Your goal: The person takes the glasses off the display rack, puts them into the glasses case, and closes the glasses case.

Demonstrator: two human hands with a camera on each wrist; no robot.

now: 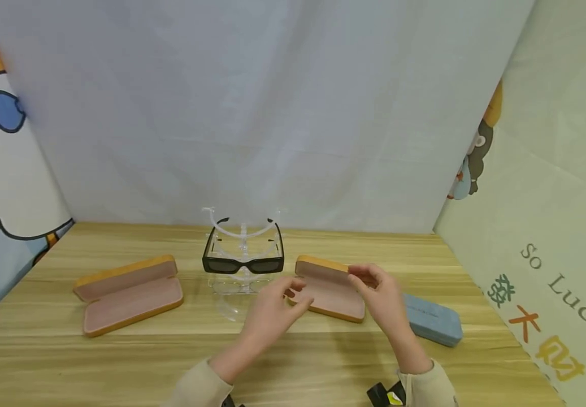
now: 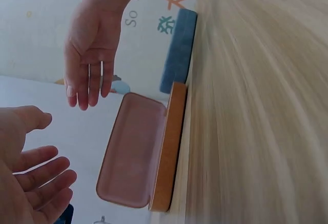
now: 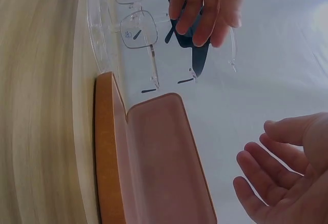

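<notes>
An orange glasses case (image 1: 330, 290) with a pink lining lies with its lid up, right of centre on the table. My left hand (image 1: 274, 308) hovers by its left end, fingers loosely bent and nothing between them. At its right end my right hand (image 1: 381, 294) hangs above the table, also holding nothing. Both wrist views show the hands apart from the case. Left of my left hand, a clear display stand (image 1: 243, 244) carries black sunglasses (image 1: 243, 265) above thin clear-framed glasses (image 3: 139, 29). Beyond my right hand lies a closed blue glasses case (image 1: 432, 319).
A second orange glasses case (image 1: 132, 297), pink inside and lid raised, lies on the left of the wooden table (image 1: 135, 367). A pale curtain (image 1: 252, 113) hangs behind the table. Printed cloths (image 1: 542, 186) hang at the sides.
</notes>
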